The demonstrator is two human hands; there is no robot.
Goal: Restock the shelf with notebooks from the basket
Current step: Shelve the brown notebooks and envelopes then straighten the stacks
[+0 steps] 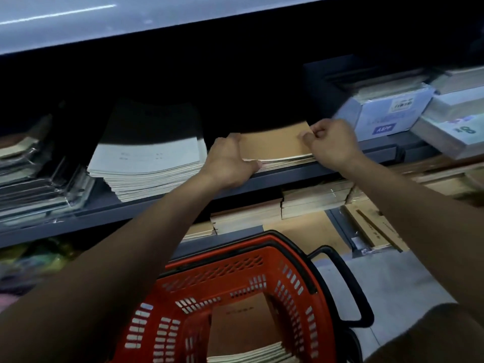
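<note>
A thin stack of brown-covered notebooks (275, 144) lies on the dark shelf (288, 171), partly in shadow. My left hand (227, 163) grips the stack's left front corner, thumb along its edge. My right hand (331, 142) holds the right side with curled fingers pinching the top cover. Below me stands a red basket (296, 284) with black handles, and several more brown notebooks (243, 328) lie inside it.
A tall pile of grey-white notebooks (149, 163) sits left of the brown stack. Plastic-wrapped packs (34, 179) lie far left, boxed paper reams (387, 113) to the right. The lower shelf holds brown notebook stacks (311, 203). An upper shelf board (131, 22) overhangs.
</note>
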